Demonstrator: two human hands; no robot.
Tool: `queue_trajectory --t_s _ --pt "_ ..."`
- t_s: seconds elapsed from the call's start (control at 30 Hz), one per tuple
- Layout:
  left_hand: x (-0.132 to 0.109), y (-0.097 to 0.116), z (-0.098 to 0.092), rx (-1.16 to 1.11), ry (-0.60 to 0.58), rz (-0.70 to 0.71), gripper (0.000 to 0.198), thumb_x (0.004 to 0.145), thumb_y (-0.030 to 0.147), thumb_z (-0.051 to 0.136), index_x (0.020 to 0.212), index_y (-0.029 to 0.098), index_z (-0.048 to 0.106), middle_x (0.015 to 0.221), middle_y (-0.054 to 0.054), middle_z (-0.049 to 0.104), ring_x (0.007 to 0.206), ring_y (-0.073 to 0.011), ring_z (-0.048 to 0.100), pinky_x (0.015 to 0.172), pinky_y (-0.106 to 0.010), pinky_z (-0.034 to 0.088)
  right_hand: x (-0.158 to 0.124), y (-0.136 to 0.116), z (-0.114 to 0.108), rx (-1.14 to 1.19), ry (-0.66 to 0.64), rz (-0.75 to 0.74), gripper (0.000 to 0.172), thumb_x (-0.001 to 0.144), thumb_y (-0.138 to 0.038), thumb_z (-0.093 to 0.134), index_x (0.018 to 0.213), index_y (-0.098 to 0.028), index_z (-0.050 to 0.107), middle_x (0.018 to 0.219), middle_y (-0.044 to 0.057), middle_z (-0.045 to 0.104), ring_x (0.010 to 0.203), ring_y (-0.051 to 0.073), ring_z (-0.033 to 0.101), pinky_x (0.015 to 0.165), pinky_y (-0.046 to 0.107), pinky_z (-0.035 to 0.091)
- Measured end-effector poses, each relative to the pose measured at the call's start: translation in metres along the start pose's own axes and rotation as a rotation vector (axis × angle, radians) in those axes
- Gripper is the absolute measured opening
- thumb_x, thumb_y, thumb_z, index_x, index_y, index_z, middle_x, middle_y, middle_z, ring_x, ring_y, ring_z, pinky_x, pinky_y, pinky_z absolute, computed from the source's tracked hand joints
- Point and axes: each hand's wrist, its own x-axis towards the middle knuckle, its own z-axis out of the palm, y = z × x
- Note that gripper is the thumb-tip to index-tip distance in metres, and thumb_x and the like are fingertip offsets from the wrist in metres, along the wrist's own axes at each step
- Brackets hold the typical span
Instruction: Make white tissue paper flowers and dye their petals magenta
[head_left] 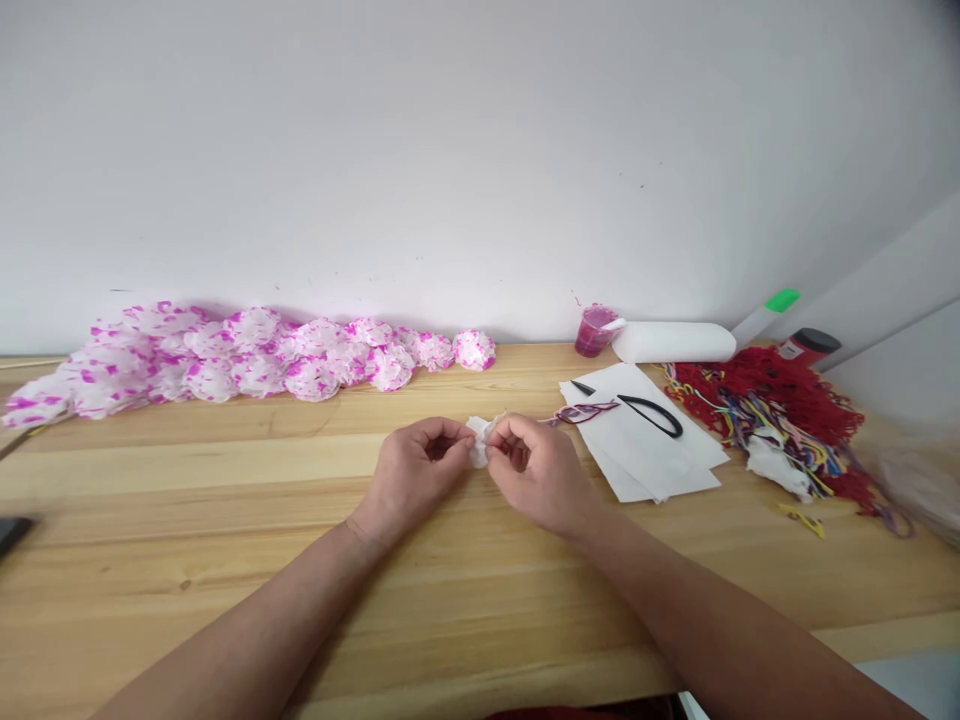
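With the paper as the clock's centre, a dark object (11, 535) cut by the view's edge is near nine o'clock. White, ruffled flowers (202, 360) flecked magenta heap up toward ten. The left hand (420, 470) and right hand (544, 475) pinch the small, crumpled white paper (479, 427) between their fingertips over the wood-grained table (247, 540), hiding much of it. Thread (589, 412) and black scissors (654, 412) lie at three on flat white sheets (637, 460). Between one and two stands a pink-stained cup (592, 335); at two, a smooth white roll (675, 342) and green-tipped tube (782, 300). Toward three come tangled, mostly red yarn (795, 395) and a jar (810, 346), its label unreadable.
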Motion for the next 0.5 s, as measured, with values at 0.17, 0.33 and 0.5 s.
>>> queue_trajectory --t_s 0.17,0.33,0.5 --pt "0.0010 0.0019 0.0002 -0.011 0.040 -0.009 0.019 0.080 0.035 0.067 0.082 0.017 0.072 0.079 -0.003 0.075 0.069 -0.0160 0.067 0.061 -0.022 0.049 0.0029 0.0004 -0.0015 0.050 0.003 0.125 0.010 0.076 -0.016 0.055 0.068 -0.022 0.052 0.060 -0.004 0.054 0.055 0.012 0.049 0.053 0.024 0.037" --pt "-0.0003 0.0048 0.0008 0.002 0.027 -0.007 0.019 0.081 0.034 0.066 0.082 0.016 0.072 0.078 -0.004 0.074 0.069 -0.0160 0.065 0.059 -0.022 0.048 0.0033 -0.0013 -0.0011 0.155 -0.016 0.174 0.006 0.079 -0.020 0.056 0.073 -0.021 0.056 0.065 -0.004 0.057 0.058 0.012 0.052 0.054 0.024 0.040" --pt "-0.0028 0.0000 0.0024 0.097 0.011 0.092 0.015 0.083 0.029 0.063 0.084 0.017 0.071 0.081 -0.003 0.073 0.074 -0.0159 0.065 0.065 -0.024 0.049 0.0043 -0.0050 -0.0020 0.159 -0.016 0.189 0.011 0.080 -0.024 0.059 0.071 -0.020 0.054 0.064 -0.003 0.057 0.059 0.011 0.051 0.055 0.023 0.039"
